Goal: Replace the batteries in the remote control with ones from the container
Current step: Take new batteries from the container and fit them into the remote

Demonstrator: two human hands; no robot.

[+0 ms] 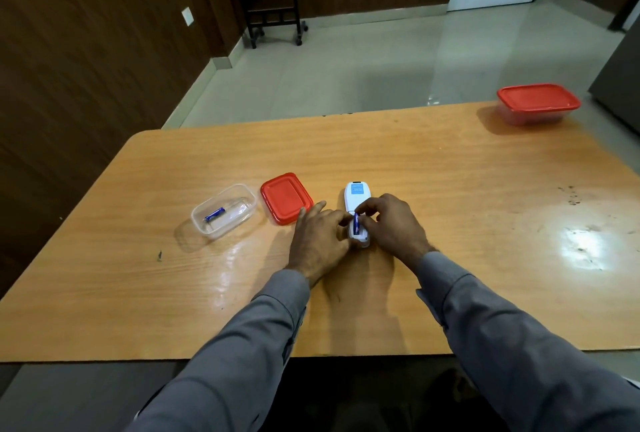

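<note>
Seating a blue battery (356,224) into the open back of the white remote control (356,201), which lies face-down on the wooden table (450,189) between both hands; right hand (391,223) pinches the battery's far end with curled fingertips; left hand (320,234) steadies the remote's near end, fingers curled against its side, index extended. Battery appears tilted, not yet flat in its bay; judged mid-insertion. To do well: check polarity marks; push the flat end against the spring first, then press the other end down until level; keep the remote pinned so it cannot slide. Clear container (223,211), open, holds one more blue cell (214,214); its red lid (285,197) lies beside it.
</note>
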